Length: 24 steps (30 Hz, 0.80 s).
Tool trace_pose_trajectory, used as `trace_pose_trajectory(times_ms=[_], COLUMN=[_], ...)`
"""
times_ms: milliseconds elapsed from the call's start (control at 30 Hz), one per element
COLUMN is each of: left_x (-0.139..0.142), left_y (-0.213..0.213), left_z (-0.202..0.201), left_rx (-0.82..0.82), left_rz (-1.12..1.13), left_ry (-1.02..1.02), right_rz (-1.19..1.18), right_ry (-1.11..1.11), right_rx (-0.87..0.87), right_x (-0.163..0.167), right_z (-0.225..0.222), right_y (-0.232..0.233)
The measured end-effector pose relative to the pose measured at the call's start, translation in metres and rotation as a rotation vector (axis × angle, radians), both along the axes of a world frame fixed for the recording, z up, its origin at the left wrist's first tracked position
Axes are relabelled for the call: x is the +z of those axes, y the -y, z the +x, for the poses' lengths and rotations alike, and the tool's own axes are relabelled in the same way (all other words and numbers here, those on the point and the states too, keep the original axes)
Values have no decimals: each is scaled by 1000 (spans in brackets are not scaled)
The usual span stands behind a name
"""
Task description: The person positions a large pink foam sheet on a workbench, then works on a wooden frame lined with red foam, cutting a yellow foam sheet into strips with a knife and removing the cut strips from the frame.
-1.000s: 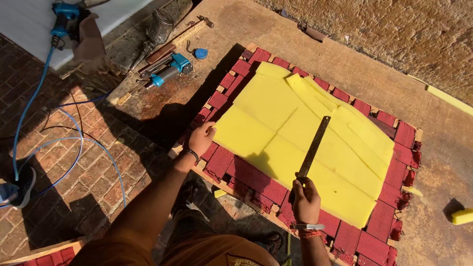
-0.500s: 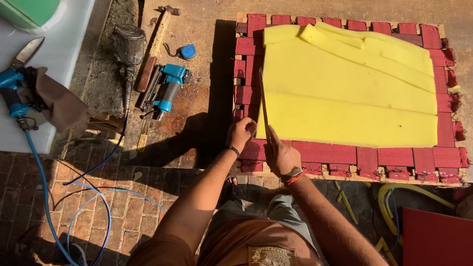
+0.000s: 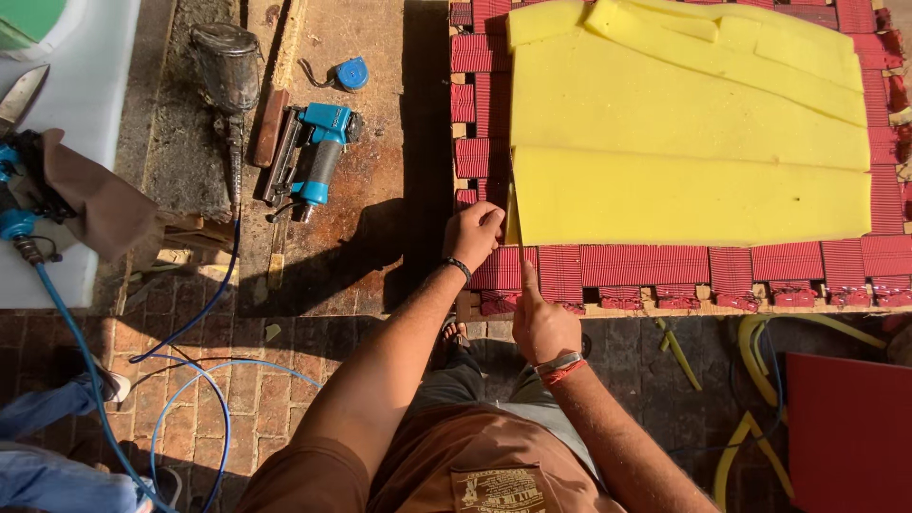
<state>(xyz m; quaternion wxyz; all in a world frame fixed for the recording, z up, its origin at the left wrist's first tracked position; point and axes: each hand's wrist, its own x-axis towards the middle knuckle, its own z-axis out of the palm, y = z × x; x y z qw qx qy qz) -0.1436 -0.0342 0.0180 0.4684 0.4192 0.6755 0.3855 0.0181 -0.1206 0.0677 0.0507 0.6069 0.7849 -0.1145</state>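
A yellow foam sheet (image 3: 684,133) lies on a red webbed frame (image 3: 665,266). My left hand (image 3: 473,233) pinches the foam's near left corner. My right hand (image 3: 541,323) grips the handle of a long thin blade (image 3: 515,204), which stands on edge along the foam's left side. A narrow yellow strip sits between the blade and my left fingers.
A blue pneumatic stapler (image 3: 318,157), a small blue tape measure (image 3: 351,73) and a metal spray gun (image 3: 228,66) lie to the left. Blue hoses (image 3: 199,370) run over the brick floor. Another person's legs (image 3: 47,446) are at lower left. A red panel (image 3: 845,427) leans at lower right.
The view has shifted closer over the frame's left edge. Both hands moved to the foam's near left corner, and the blade now runs along the foam's left side.
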Motion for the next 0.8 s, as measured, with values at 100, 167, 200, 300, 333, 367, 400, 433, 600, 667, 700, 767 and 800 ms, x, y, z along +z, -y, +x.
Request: trace_pose_trajectory(times_ms=[100,167,200,300,333,367,400,433,600,667,700,767,800], left_x=[-7,-9,-9,-8,-7,-6,-5,-4,-4,-4,-3,-2,-1], left_y=[-1,-1,-1,2,3,4,5,6,5,4,5,9,11], left_z=[-1,1,2,5,5,5,5,6,10,10,10,7,5], left_rx=[-16,-20,-12,-22,-24,-25,-29,-34,-76,-65,-47,34,95], left_rz=[73,325,242,39,2,-35,-30,-25,-42,-85,-84,-49,-15], left_ry=[-51,-216,-159,-41,-35,-28,-7,16,-138,-103,-84,-14,39], right_rz=[44,64,83,56,-8,35,82,52,33,-10,-31,-74,-48], right_ry=[-49,-31,-16,1,-13,-143,-272,-294,-426,-357,-323,-258,-266], right_rx=[-8,-1,19,26,15,13,5,-3,53,63,42,1,-92], right_x=[-16,-33,-39,-49,-47,-44,-40,-34,1,15,21,30,32], right_z=[1,-5,-3,12,23,36,50,61,113,131,140,158,164], right_y=[-4,-26,-25,7,38,65,89,106,130,133,138,152,158])
